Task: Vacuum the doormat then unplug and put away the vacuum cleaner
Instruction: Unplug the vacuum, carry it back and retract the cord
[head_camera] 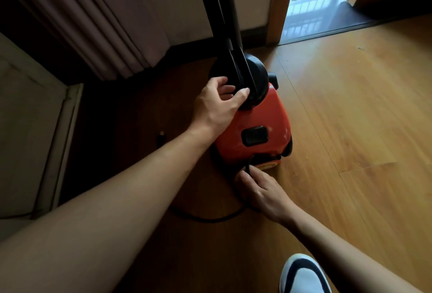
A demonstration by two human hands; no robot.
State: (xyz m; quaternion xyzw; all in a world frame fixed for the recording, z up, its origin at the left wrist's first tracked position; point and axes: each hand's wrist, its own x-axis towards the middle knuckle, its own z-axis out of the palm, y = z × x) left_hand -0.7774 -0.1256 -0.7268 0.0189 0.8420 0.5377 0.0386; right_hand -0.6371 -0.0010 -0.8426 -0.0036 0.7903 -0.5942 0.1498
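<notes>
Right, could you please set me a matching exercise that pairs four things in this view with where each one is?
Things:
1. left hand
2. right hand
3. plug
4. shoe

Places:
A. pinching the black cord behind the vacuum cleaner
B. at the bottom edge of the view
C. gripping the vacuum cleaner's black front dome
D. lying on the floor, left of the vacuum cleaner

Pairs: 1-C, 2-A, 3-D, 4-B.

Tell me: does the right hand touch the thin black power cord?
Touching. Head view: the right hand pinches the thin black power cord at the orange vacuum cleaner.
</notes>
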